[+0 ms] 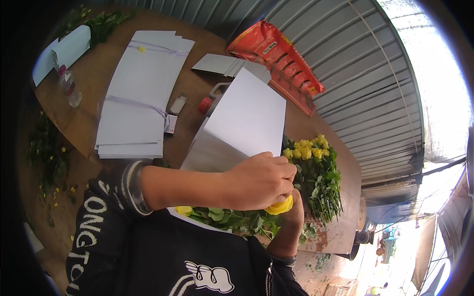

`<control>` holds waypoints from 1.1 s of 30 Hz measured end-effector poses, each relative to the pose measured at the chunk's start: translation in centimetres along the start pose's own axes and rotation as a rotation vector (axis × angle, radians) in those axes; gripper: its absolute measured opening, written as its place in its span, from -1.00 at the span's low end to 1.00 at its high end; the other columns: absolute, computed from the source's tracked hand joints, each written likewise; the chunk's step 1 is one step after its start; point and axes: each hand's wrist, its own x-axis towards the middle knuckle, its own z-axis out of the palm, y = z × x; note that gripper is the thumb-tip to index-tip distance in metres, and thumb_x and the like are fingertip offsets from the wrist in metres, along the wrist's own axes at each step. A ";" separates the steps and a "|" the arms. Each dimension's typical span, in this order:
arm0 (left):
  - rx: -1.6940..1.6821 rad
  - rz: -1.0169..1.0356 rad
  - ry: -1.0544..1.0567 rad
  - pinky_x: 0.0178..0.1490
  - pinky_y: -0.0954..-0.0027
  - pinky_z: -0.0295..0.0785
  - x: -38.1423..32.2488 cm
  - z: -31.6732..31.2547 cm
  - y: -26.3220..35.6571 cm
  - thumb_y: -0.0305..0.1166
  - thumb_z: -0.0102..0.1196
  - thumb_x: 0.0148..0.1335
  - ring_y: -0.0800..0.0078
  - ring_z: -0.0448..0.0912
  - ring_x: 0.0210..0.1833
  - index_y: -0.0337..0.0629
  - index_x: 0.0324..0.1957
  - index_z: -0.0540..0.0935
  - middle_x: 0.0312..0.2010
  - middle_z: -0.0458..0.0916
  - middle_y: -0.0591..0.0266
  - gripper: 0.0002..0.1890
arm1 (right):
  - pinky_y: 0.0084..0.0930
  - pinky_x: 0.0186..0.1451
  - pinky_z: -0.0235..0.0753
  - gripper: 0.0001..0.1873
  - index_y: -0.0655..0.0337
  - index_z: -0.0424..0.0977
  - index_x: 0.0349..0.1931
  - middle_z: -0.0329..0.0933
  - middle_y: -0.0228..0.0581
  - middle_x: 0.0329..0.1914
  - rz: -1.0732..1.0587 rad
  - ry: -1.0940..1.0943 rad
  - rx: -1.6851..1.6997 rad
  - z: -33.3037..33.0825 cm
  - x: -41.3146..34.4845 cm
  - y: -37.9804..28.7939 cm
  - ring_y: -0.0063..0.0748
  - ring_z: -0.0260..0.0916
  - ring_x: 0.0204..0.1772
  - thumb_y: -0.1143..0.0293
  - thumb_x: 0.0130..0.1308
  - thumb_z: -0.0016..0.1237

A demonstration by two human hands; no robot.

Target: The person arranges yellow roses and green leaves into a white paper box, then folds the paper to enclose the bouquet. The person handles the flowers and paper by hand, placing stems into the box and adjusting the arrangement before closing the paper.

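My left hand (263,181) reaches across to the right with its fingers curled; what they grip is hidden. Just under it a yellow rose head (279,205) shows, close against my right hand (295,196). My right hand is mostly hidden behind the left, so which hand holds the rose cannot be told. White card sheets (246,114) stand folded up just beyond my left hand. Below my left forearm, green rose leaves (237,219) and another yellow rose head (184,210) lie at a white sheet's edge.
On the wooden table (342,177) lie a bunch of yellow roses (309,151), a tied stack of white card (139,88), a plastic bottle (69,87), a red-capped jug (206,105) and a red bag (277,63). A corrugated metal wall (355,81) stands behind. Leaves litter the floor.
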 end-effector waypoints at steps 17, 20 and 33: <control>-0.016 -0.038 -0.004 -0.19 0.39 0.26 -0.4 0.2 -0.1 -0.31 0.15 -0.04 0.44 0.40 -0.25 -0.15 -0.50 0.56 -0.41 0.38 0.33 -0.86 | -0.54 -0.21 0.37 -0.83 0.21 0.52 -0.48 0.52 -0.34 -0.36 -0.001 0.017 -0.073 0.0 -0.1 -0.3 -0.39 0.44 -0.23 0.54 -0.18 0.15; 0.014 -0.057 0.079 -0.22 0.40 0.26 -0.3 0.1 -0.1 -0.32 0.15 -0.03 0.46 0.40 -0.25 -0.14 -0.52 0.54 -0.43 0.37 0.35 -0.87 | -0.55 -0.23 0.35 -0.87 0.23 0.53 -0.50 0.52 -0.32 -0.37 0.061 0.080 0.003 0.1 -0.5 -0.3 -0.42 0.43 -0.26 0.51 -0.15 0.13; -0.320 -0.139 0.122 -0.36 0.28 0.33 -0.6 -1.1 0.6 -0.46 0.08 0.08 0.21 0.42 -0.43 -0.15 -0.42 0.43 -0.56 0.42 0.21 -0.91 | -0.58 -0.27 0.31 -0.89 0.27 0.52 -0.57 0.51 -0.30 -0.44 0.138 0.123 0.120 -0.6 -0.8 -0.1 -0.47 0.40 -0.31 0.51 -0.21 0.11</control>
